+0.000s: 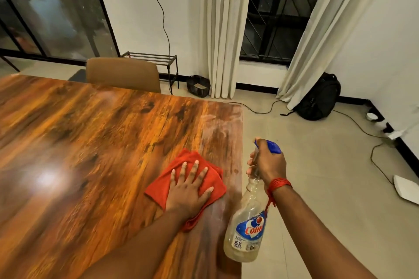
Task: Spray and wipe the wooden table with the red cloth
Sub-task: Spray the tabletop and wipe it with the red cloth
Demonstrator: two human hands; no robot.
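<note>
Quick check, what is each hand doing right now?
Left hand: open, fingers spread flat on the red cloth.
Right hand: closed around the neck of the spray bottle.

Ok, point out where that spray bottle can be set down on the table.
The wooden table is bare left of the red cloth and beyond it toward the chair. Only the right edge is crowded: left hand on the cloth, right hand holding the spray bottle.

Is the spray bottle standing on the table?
No, the right hand holds the spray bottle in the air by its neck, past the table edge, while the left hand presses the cloth.
</note>
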